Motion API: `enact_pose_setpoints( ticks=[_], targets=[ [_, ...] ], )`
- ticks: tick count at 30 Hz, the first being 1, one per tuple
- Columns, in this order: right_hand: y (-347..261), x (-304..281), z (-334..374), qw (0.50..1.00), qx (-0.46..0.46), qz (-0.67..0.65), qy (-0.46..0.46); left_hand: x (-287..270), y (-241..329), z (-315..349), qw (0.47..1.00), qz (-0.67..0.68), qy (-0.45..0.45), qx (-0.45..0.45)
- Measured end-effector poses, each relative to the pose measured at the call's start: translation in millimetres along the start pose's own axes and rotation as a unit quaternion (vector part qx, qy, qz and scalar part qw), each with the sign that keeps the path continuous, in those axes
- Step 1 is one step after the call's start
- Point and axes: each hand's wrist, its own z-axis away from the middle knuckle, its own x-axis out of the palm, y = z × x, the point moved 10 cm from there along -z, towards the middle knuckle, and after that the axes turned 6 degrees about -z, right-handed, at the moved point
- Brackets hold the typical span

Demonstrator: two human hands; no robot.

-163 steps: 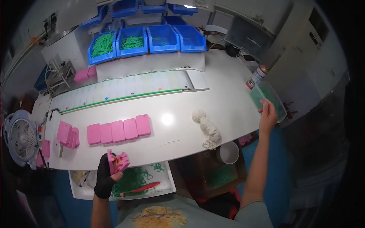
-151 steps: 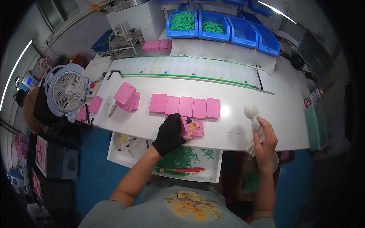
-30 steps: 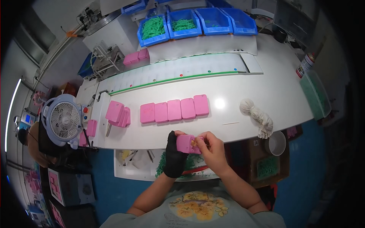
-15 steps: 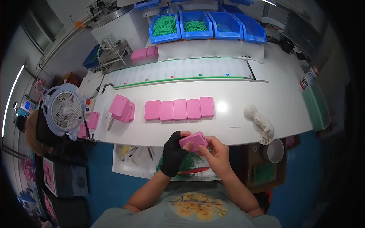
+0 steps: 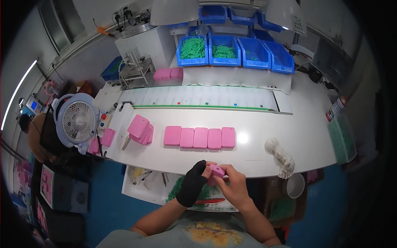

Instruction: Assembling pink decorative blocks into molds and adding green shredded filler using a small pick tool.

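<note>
A small pink block (image 5: 217,171) with rounded corners is gripped between my two hands, just off the front edge of the white table. A narrow side of it, with a dark spot like a hole, faces up. My left hand (image 5: 193,187), in a black fingerless glove, is closed on the block's left end. Bare fingers of my right hand (image 5: 235,185) pinch its right end. Beyond them on the table lies a row of several pink blocks (image 5: 200,137), side by side. To its left, more pink blocks (image 5: 139,127) are stacked unevenly.
Below my hands an open white drawer (image 5: 134,188) holds green scraps (image 5: 177,190) and a red tool (image 5: 210,201). White cord (image 5: 280,159) lies at right. Blue bins (image 5: 193,61), some with green pieces, stand behind a green-edged strip (image 5: 198,108). A fan (image 5: 78,120) stands left.
The block has been turned from its broad face to a narrow side facing up, still in both hands. The view has tilted, so the table and bins appear lower.
</note>
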Motion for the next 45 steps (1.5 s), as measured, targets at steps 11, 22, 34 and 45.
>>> enact_pose_setpoints(
  ticks=[11,22,34,45],
  targets=[
    [34,-48,-17,0.926,0.112,-0.332,0.141,17,97,-43,0.829,-0.409,0.056,0.378],
    [52,-85,3,0.945,0.103,-0.272,0.15,35,84,-252,0.787,-0.545,0.135,0.257],
    [67,-97,23,0.949,0.116,-0.258,0.143,6,64,-290,0.723,-0.618,-0.08,0.298],
    [64,-148,50,0.936,0.119,-0.237,0.233,-25,73,-303,0.824,-0.527,-0.113,0.176]
  ],
)
